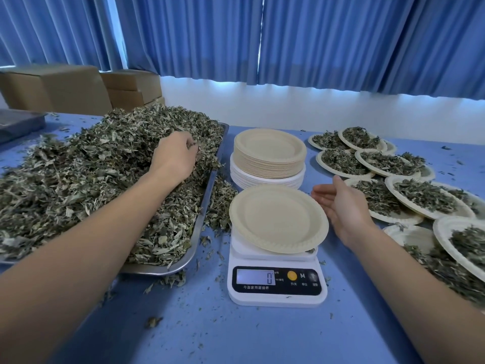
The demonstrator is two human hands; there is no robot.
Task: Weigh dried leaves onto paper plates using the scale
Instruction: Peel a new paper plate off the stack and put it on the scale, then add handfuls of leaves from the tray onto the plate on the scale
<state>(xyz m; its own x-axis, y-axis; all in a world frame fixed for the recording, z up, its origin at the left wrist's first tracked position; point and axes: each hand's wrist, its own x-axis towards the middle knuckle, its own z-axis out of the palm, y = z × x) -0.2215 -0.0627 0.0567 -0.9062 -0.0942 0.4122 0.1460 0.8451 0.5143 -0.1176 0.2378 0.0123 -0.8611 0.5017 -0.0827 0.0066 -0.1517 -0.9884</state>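
Observation:
A white digital scale stands on the blue table and its display reads 0. An empty beige paper plate lies on its platform. A big heap of dried leaves fills a metal tray at the left. My left hand is in the heap, fingers curled around a bunch of leaves. Just right of the plate, my right hand hovers with relaxed fingers, palm facing left, holding nothing.
A stack of empty paper plates sits behind the scale. Several plates filled with leaves cover the table's right side. Cardboard boxes and a second metal tray stand at the back left. Loose leaf bits litter the table.

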